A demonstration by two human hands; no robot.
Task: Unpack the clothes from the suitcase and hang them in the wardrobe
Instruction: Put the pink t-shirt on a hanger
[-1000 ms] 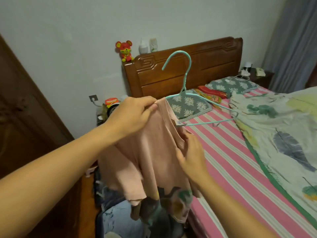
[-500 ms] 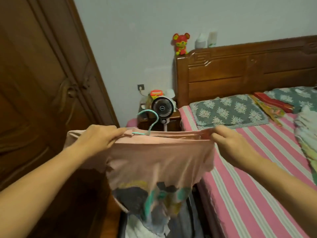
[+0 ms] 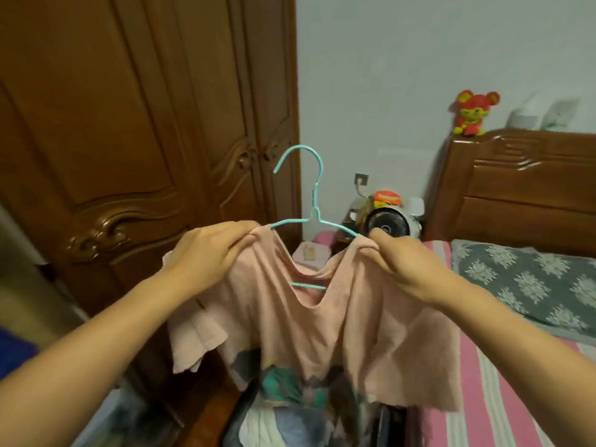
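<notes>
**Pink shirt on a hanger, held up before the wardrobe**

Bedroom walls in pale grey-blue fill the upper right, and a dark wooden wardrobe [image 3: 145, 124] with carved doors, both closed, takes up the whole left side from 9 to 12 o'clock. At 3 o'clock stands a bed [image 3: 503, 391] with a pink striped sheet, a grey flowered pillow [image 3: 529, 282] and a carved wooden headboard [image 3: 522, 188]. A red toy mouse [image 3: 472, 112] sits on top of the headboard at about 2 o'clock. Between wardrobe and bed, just right of centre, a small round fan [image 3: 388, 225] stands by a wall socket.

At the centre a pink shirt [image 3: 309, 317] hangs on a turquoise wire hanger [image 3: 314, 201], whose hook points up in front of the wardrobe doors. The hanger's lower bar shows through the neck opening. The left hand [image 3: 209, 253] grips the shirt's left shoulder, fingers curled round cloth and hanger arm together. The right hand [image 3: 403, 266] pinches the other shoulder in the same way, thumb on top. Both hands are level, with the shirt spread between them and its printed front hanging down towards 6 o'clock.

Below the shirt, at 6 o'clock, lies the open suitcase [image 3: 383, 424] on the floor, with crumpled light clothes [image 3: 274, 427] inside; its edges are largely hidden by the shirt.
</notes>
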